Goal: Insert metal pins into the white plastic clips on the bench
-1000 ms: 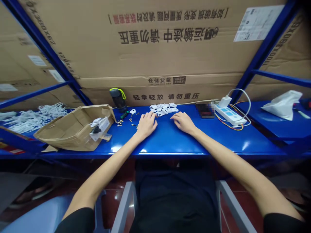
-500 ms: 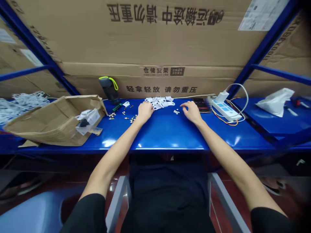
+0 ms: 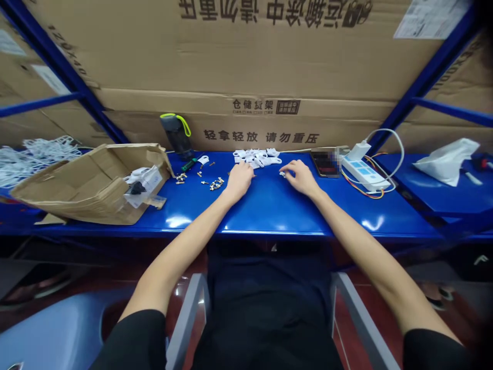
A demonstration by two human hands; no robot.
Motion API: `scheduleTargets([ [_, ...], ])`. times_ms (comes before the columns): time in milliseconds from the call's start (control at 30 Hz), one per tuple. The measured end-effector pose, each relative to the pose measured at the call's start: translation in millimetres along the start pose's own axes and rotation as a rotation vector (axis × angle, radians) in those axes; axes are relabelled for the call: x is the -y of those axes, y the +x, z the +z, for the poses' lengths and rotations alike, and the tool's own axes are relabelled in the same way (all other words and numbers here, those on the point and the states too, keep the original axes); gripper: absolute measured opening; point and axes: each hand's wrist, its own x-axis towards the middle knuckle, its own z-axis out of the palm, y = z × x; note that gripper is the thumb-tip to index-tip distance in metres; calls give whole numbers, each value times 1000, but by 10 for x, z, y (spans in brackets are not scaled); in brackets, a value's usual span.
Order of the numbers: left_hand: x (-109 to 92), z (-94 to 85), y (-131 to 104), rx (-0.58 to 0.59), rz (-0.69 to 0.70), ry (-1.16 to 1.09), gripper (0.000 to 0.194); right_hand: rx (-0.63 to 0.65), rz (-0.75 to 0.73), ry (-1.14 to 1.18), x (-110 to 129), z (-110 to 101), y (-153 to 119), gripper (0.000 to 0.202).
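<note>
Right hand (image 3: pixel 300 176): the thumb and index finger arch downward, slightly parted, with their tips at a few small white pieces (image 3: pixel 282 174) at nine o'clock from the palm. The pieces lie under or just beside the fingertips; whether one is pinched cannot be told. The downward arch suits picking at something so small and flat.

Left hand (image 3: pixel 241 181): the fingers are bent and point to twelve o'clock, their tips at the near edge of a heap of white plastic parts (image 3: pixel 269 160), which spreads toward one o'clock. The undersides of the fingers are hidden, so any grip cannot be judged. The heap sits between and beyond the hands, presumably to keep it within reach of both.

Farther out, at nine o'clock from the left hand, brass-coloured fittings (image 3: pixel 216 184) lie in a loose cluster, perhaps kept apart to avoid mixing. Between nine and ten o'clock rests a green-handled screwdriver (image 3: pixel 188 165); at ten, a bottle (image 3: pixel 177 137) stands against the cardboard; at nine, beyond the fittings, is an open carton (image 3: pixel 77 192). From the right hand, a phone (image 3: pixel 323 163) lies at two o'clock and a power strip (image 3: pixel 364 173) at three.
</note>
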Motion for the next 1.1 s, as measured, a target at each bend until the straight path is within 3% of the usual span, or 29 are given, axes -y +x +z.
scheduleTargets([
  [167,-166,-3,6,54,159,-201,21,156,-165,76,184,143,13,31],
  [333,-125,14,19,91,178,-285,27,167,-153,-25,280,249,31,28],
  [567,-26,-28,30,106,226,-398,21,168,-109,-149,385,206,29,24],
  [933,-61,-14,45,-48,197,-491,18,57,-132,-166,382,122,19,21],
  [1100,-59,-5,51,-115,96,-517,17,-32,-62,-162,276,0,47,23],
])
